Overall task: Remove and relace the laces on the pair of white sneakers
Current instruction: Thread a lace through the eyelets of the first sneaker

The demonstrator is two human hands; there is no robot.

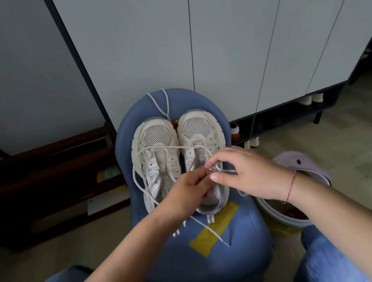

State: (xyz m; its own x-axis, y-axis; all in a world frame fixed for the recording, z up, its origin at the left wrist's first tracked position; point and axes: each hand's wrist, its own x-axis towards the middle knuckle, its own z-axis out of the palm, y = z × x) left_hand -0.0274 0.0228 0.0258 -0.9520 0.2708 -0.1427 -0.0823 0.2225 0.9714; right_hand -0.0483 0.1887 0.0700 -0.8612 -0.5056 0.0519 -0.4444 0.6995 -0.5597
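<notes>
**Left sneaker** [157, 157] and **right sneaker** [199, 137]: white, with mesh toe panels and chunky soles. Both stand upright, side by side and touching, toes pointing away from the camera, on a blue chair seat [239, 261].

**Left sneaker:** eyelets appear bare, tongue exposed.

**Lace** [133, 172]: white. It runs from the right sneaker's front eyelets and loops wide round the left sneaker. One end trails over the near seat.

**Second lace** [167, 103]: loose, draped over the seat's far edge and running down between the toes.

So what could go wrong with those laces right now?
The lace pinched by the left hand and right hand loops over the neighbouring sneaker; a pull could snag there or drag that shoe. The second lace lies at the blue stool's back edge and might slip off.
</notes>
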